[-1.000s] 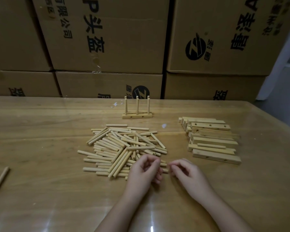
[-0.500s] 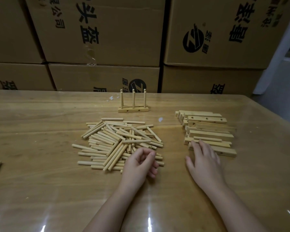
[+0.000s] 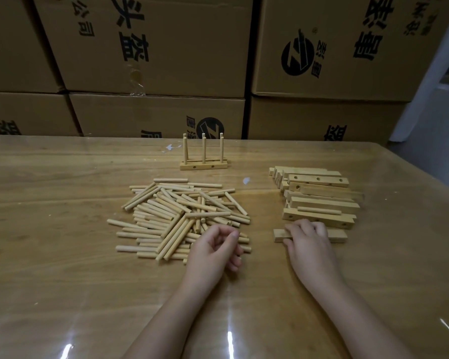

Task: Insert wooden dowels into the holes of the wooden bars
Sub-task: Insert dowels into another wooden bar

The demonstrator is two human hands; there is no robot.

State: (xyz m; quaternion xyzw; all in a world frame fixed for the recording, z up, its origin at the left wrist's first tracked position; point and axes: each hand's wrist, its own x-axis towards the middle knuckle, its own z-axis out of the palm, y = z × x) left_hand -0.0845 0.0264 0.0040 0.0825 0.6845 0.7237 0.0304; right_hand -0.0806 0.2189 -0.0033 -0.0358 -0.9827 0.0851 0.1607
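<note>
Barely begun: one finished bar [image 3: 204, 166] stands far-centre on the bench [image 3: 62, 281] with three upright dowels. The dowel pile [image 3: 176, 216] and the stack of bars [image 3: 322, 200] to its right are left. The right hand [image 3: 309, 246] has its fingers clamped on a loose bar [image 3: 336, 235] just near of the stack. The left hand [image 3: 213, 248] has its fingers loosely curled and empty at the pile's near edge.

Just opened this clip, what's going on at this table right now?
A person is fitting dowels into wooden bars. The right hand grips a single bar lying just in front of the bar stack. The left hand rests at the near edge of the dowel pile, fingers loosely curled, with no dowel visible in them. One finished bar stands at the back with three upright dowels. No dowel stands in the gripped bar yet.
</note>
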